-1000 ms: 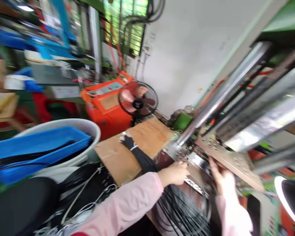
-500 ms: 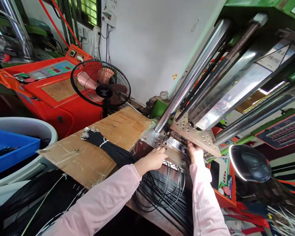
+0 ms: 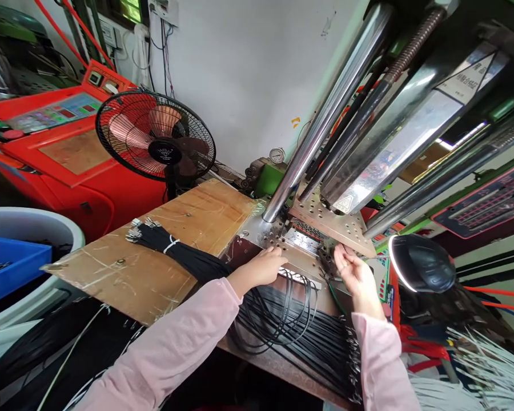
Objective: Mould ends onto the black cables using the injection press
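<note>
My left hand (image 3: 264,267) rests at the front of the press bed, by the left end of a bright metal strip (image 3: 300,278). Its fingers are curled, and what they hold, if anything, is hidden. Thin black cables (image 3: 300,331) loop out from the strip over the bench. Palm turned up, my right hand (image 3: 353,273) is open beside the right end of the mould (image 3: 304,242), just below the raised press plate (image 3: 334,225). Nothing shows in its fingers. Metal ends of the cables line up below the right wrist.
A tied bundle of black cables (image 3: 180,248) lies on the wooden board (image 3: 154,285) at left. A fan (image 3: 156,140) stands behind it. Steel columns (image 3: 321,125) rise from the press. A black lamp (image 3: 424,264) sits at right, a white tub (image 3: 75,228) at far left.
My right hand has drawn back from the mould, moving right and turning its palm up with fingers extended. My left hand stays by the strip. The camera view has shifted slightly.
</note>
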Available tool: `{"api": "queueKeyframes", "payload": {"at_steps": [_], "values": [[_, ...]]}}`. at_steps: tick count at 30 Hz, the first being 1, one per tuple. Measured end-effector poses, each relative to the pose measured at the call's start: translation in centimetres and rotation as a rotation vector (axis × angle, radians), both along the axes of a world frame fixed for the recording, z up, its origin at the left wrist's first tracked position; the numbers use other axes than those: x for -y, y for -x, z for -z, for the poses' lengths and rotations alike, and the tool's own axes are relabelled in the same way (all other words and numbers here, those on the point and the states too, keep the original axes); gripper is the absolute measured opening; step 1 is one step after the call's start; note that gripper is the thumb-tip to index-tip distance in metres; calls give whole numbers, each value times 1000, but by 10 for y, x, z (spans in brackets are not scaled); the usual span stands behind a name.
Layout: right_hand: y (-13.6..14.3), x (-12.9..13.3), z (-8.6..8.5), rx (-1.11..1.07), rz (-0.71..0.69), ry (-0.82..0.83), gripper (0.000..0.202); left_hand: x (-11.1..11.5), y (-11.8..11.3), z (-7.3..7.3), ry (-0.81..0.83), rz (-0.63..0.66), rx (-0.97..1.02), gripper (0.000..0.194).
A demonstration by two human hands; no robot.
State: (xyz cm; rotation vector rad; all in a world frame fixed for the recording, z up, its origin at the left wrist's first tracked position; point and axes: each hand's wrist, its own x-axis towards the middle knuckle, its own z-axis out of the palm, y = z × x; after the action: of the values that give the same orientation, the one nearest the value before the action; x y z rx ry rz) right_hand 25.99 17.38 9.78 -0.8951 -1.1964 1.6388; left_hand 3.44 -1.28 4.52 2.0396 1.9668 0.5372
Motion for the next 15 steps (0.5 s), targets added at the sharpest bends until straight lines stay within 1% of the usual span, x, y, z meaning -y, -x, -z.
{"api": "queueKeyframes", "payload": {"at_steps": [2,4,7,9,11,12,13,15], "values": [[-27,27,-2,71,-18,4,38,-2,1,1,5,-9,19,53],[-56,56,-5,243,-54,-74,45,-5,1,-1,5,-6,20,52],[-103,93,-7,641,-164,-318,50,-8,1,-9,-16,34,6,52],[-136,112,-1,875,-244,-485,53,-5,4,-20,-22,70,6,51],[-168,128,11,997,-302,-594,58,7,10,-35,-1,69,15,50],[-182,135,20,1027,-324,-637,60,18,14,-43,19,52,24,50],[-195,143,30,1049,-331,-684,63,32,19,-51,39,30,35,49],[-215,157,52,1093,-322,-807,69,71,30,-62,63,-8,48,49]]}}
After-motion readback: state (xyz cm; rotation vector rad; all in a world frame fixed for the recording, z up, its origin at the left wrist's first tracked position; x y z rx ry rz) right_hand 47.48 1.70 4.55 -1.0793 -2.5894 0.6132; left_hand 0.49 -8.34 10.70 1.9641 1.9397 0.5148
